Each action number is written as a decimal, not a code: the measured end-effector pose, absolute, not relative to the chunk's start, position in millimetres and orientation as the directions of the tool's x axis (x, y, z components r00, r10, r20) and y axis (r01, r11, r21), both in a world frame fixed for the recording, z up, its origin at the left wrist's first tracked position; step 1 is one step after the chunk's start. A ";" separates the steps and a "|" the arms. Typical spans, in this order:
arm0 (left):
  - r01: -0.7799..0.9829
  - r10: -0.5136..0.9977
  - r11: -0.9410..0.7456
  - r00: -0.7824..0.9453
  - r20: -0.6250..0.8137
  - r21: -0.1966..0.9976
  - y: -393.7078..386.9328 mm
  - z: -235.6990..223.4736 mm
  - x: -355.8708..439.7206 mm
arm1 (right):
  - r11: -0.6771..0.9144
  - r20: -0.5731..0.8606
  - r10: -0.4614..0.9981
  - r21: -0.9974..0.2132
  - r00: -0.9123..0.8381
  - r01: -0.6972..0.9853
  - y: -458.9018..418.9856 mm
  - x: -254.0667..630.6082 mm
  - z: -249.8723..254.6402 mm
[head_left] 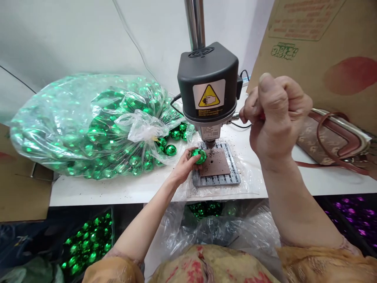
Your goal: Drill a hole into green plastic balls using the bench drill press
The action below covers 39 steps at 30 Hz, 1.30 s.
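Observation:
Between the fingers and thumb of my left hand (188, 162) is a shiny green faceted ball (199, 156). It is held at the left side of a brown square board (218, 167), which has a small dark hole and lies on the slotted metal base (235, 180) of a bench drill press (207, 78). The chuck (210, 144) is just above and right of the ball; no bit can be made out. My right hand (275, 114) is raised beside the machine head, closed round the end of its feed lever (235, 116). The fingers mostly hide the grip.
A clear plastic bag (88, 125) full of green balls lies left, with loose green balls (171, 149) near its knot. Dark shavings surround the base. A handbag (332, 137) and large carton (318, 47) stand right. Below the table are green balls (88, 243) and purple balls (356, 220).

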<state>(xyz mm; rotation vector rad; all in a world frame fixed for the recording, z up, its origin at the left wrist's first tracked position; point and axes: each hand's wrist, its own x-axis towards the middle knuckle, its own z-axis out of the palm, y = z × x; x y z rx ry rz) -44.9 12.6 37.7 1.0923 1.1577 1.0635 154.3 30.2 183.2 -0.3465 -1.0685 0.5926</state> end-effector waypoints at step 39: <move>0.507 0.955 -0.293 0.121 0.270 0.810 8.6 8.4 -12.9 | 0.909 0.849 0.416 -0.380 0.327 -0.170 24.2 151.6 154.5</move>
